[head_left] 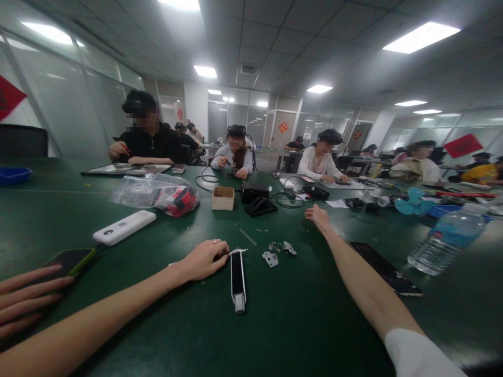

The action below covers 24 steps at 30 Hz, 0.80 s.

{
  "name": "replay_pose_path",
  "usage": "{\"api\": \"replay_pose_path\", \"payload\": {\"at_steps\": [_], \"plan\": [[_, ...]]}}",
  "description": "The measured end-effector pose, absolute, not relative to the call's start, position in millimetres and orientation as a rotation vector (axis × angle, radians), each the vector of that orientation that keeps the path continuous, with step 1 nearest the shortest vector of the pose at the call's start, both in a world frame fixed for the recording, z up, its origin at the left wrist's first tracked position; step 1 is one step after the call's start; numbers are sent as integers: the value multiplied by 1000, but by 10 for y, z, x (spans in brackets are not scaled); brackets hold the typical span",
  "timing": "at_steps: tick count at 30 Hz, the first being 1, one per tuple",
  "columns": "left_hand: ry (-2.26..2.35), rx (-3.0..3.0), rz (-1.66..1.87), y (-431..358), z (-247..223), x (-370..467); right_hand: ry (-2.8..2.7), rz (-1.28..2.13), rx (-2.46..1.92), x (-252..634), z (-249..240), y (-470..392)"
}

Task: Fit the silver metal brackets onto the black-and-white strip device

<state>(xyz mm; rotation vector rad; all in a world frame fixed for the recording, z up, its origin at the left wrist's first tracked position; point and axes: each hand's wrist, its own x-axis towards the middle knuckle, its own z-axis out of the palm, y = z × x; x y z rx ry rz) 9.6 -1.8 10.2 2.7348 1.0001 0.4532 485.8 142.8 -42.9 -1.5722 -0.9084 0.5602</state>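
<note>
A slim white-framed device with a black strip [238,277] lies lengthwise on the green table. At its far left corner my left hand [208,257] rests with curled fingers, closed against the frame's edge. A thin metal rod end [244,250] sticks out to the right there. Further off, my right hand [317,217] is stretched over the table, its fingers drawn together; whatever is in them is too small to make out. Between my hands lie a metal bracket [270,258], a second bracket [290,248] and several small rings [274,246].
Another person's hand [31,298] lies on a phone [70,261] at left, by a white power bank [124,228]. Ahead are a plastic bag [145,192], a small box [222,200] and black cables [288,199]. At right are a dark phone [383,267] and a water bottle [446,241].
</note>
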Motion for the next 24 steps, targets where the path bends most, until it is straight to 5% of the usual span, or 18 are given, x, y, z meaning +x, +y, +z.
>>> {"api": "replay_pose_path", "payload": {"at_steps": [24], "plan": [[1017, 2732, 455, -23, 99, 101, -1133, 936, -1463, 4516, -145, 1206]]}}
